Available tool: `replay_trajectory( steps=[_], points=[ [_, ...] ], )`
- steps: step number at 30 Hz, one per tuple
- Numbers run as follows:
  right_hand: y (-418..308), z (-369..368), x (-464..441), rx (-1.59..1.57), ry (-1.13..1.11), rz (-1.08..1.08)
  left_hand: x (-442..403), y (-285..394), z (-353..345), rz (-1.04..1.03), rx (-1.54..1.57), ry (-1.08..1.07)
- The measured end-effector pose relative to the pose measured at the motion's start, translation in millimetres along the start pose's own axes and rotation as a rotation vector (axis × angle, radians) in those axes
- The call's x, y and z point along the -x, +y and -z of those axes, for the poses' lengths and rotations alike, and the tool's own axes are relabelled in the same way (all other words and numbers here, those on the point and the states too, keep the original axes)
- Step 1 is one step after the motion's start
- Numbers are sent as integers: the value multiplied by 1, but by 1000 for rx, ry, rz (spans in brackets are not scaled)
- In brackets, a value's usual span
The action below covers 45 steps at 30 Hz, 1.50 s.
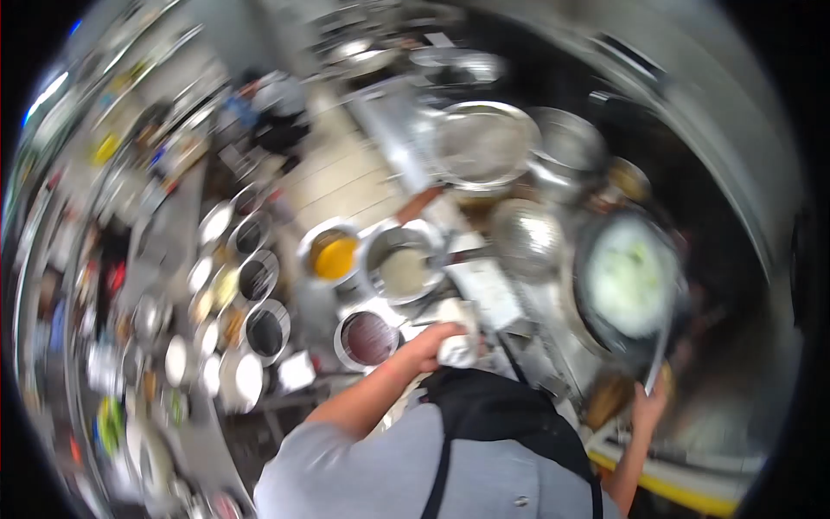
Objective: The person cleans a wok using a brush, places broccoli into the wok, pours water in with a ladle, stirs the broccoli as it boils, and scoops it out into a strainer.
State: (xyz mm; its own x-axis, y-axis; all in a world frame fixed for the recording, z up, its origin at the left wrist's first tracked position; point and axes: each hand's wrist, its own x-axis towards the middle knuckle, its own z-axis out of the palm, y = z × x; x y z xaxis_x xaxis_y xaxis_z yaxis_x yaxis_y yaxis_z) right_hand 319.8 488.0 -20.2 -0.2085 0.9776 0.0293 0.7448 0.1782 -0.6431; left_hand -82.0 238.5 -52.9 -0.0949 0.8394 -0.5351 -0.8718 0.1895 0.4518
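Note:
My left hand (430,346) is closed around a bunched white cloth (457,337) in front of my black apron. On the right, my right hand (650,405) grips a long metal handle (660,359) that runs up to the rim of a dark wok (596,336). Blur and the wok's contents hide the far end, so I cannot tell what kind of utensil it is. Pale, milky-looking food (629,281) with green pieces fills the wok. Nearest my left hand are a pot of dark reddish contents (369,337) and a larger metal pot of pale liquid (405,270).
A pot of orange liquid (335,257) sits beyond the left hand. Several round containers (258,281) line the left counter. A perforated metal pan (526,238) and a wide round strainer (484,145) lie ahead. Another person (277,104) is in the far aisle.

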Motion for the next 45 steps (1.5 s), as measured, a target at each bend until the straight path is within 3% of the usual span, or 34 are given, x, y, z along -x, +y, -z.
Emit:
replay_trajectory(
  steps=[2, 5, 10, 14, 16, 17, 20, 21, 22, 25, 28, 30, 32, 33, 35, 36, 39, 42, 44, 45],
  points=[
    [23, -6, -8, 15, -32, 38, 6, -12, 12, -31, 49, -114],
    [49, -26, -20, 121, 19, 73, 20, -23, 10, -152, 36, -8],
    [44, -25, -12, 16, 3, 46, 35, -37, 19, -147, 152, 104],
    [36, -21, 4, 156, -27, 65, 46, -41, 18, -144, 169, 96],
    [37, -22, 14, 171, -25, 86, 60, -30, 10, -312, 117, -187],
    [26, -19, 16, 162, -25, 63, 79, -18, -6, -328, 96, -124],
    [28, -18, 17, 217, -10, 45, 136, 25, -62, -647, 23, -352],
    [5, -15, 18, 238, -86, -65, 151, 33, -85, -788, 62, -556],
    [-6, -12, 17, 253, -165, -159, 164, 55, -109, -968, -169, -870],
    [21, -23, 11, 241, -114, -18, 210, 96, -152, -885, -480, -1150],
    [8, -21, 12, 285, -117, -103, 202, 85, -143, -935, -473, -1113],
    [4, -19, 12, 262, -107, -95, 165, 79, -117, -846, -288, -999],
    [-20, -11, 17, 322, -163, -222, 134, 51, -91, -721, -95, -761],
    [-9, -12, 15, 348, -138, -153, 124, 36, -80, -534, 65, -603],
    [22, -17, 13, 394, -146, -67, 77, 0, -32, -323, 250, -475],
    [23, -16, 5, 416, -174, -63, 67, -9, -30, -231, 360, -533],
    [-28, -1, 20, 657, -157, 34, 59, -12, -28, -256, 182, -479],
    [-53, 6, 24, 718, -221, -86, 64, 1, -32, -291, 89, -496],
    [-46, 3, 18, 1012, -60, 119, 71, 9, -39, -337, 55, -440],
    [-47, 6, 20, 1019, -63, 107, 72, 11, -37, -351, 57, -429]
  ],
)
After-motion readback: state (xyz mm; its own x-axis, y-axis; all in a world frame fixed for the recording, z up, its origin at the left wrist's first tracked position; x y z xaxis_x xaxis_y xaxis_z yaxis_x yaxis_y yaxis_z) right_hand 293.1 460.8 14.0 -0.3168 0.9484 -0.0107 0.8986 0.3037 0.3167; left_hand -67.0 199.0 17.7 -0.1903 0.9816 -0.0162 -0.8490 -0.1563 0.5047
